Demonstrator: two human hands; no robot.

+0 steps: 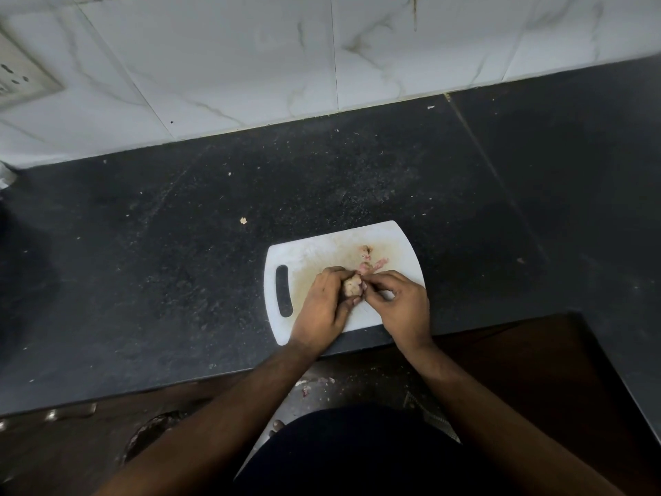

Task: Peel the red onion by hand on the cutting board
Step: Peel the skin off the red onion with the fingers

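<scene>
White cutting board carries the red onion, gripped in left hand; right hand fingertips pinch skin at its top. Mid-peel judging by peel scraps beside it. Next likely: pull strip away, rotate onion.

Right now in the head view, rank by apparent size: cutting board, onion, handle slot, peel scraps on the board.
1. Cutting board
2. Handle slot
3. Onion, mostly hidden by the hands, and peel scraps: too close to rank.
</scene>
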